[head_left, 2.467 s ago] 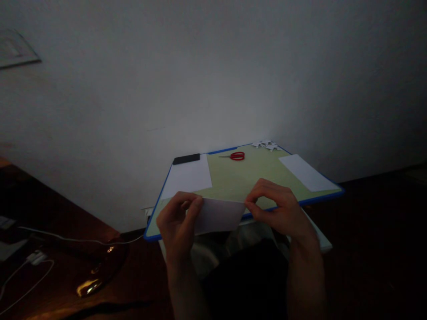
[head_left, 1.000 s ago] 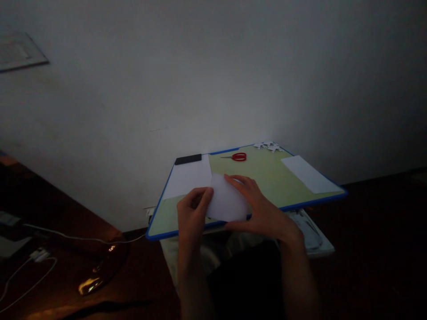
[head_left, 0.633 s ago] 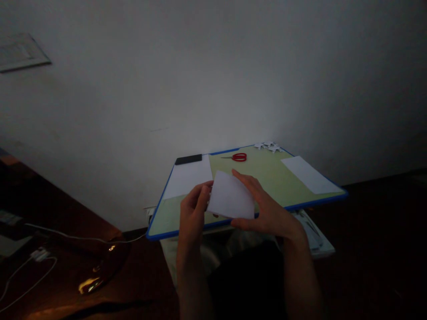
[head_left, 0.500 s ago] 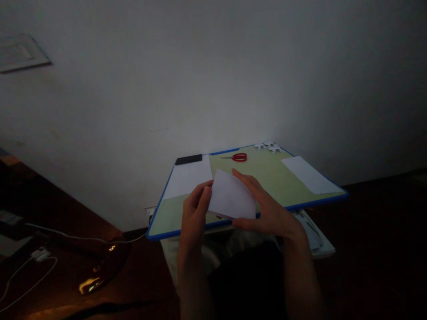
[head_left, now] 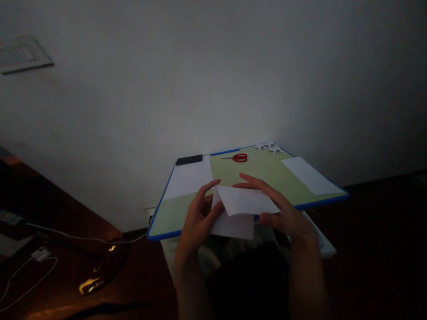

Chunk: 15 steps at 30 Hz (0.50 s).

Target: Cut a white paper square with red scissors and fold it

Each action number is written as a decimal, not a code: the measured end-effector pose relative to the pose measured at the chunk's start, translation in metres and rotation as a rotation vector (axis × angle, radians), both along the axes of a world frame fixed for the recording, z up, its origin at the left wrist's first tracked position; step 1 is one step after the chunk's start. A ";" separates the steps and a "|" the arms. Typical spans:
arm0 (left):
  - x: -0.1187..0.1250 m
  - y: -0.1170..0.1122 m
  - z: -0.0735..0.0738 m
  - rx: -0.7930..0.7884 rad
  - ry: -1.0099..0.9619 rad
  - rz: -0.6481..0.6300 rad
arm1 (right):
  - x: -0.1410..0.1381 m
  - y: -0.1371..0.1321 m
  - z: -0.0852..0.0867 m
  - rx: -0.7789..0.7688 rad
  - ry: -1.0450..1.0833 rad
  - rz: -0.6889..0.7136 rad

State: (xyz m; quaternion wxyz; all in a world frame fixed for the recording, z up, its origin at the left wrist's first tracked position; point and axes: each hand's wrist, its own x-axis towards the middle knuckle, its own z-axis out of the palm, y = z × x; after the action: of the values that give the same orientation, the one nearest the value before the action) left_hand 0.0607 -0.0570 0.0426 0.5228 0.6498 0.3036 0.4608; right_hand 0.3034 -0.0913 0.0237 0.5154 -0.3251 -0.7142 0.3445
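I hold a white sheet of paper (head_left: 243, 209) partly unfolded over the near edge of a green board with a blue rim (head_left: 267, 171). My left hand (head_left: 200, 215) grips its left side, thumb on top and fingers behind. My right hand (head_left: 280, 211) holds the right flap, fingers stretched along the upper edge and thumb under the fold. A lower layer of the sheet hangs below the upper flap.
On the board lie red-handled scissors (head_left: 237, 158), a white sheet (head_left: 189, 177) at the left, a white strip (head_left: 308, 175) at the right, small paper cut-outs (head_left: 268, 146) and a black bar (head_left: 188, 159). White cables (head_left: 36, 255) lie on the dark wooden surface at left. A pale wall stands behind.
The folded paper has come open: my right hand drew a flap out to the right, my left hand shifted its grip, and a lower layer now hangs below.
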 end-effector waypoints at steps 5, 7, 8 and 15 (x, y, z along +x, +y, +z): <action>0.004 0.003 -0.002 0.077 0.055 0.140 | -0.001 0.001 -0.004 -0.043 0.071 0.069; 0.004 0.005 -0.003 0.086 0.058 0.162 | -0.002 0.001 -0.004 -0.061 0.122 0.091; 0.004 0.005 -0.003 0.086 0.058 0.174 | -0.003 0.002 -0.004 -0.061 0.145 0.097; 0.005 0.006 -0.004 0.063 0.048 0.286 | -0.009 0.008 -0.008 -0.059 0.180 -0.069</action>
State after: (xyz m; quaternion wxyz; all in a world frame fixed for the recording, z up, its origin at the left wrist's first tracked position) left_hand 0.0656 -0.0506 0.0384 0.4238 0.6269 0.3909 0.5241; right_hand 0.2940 -0.0831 0.0157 0.5791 -0.3320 -0.6431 0.3751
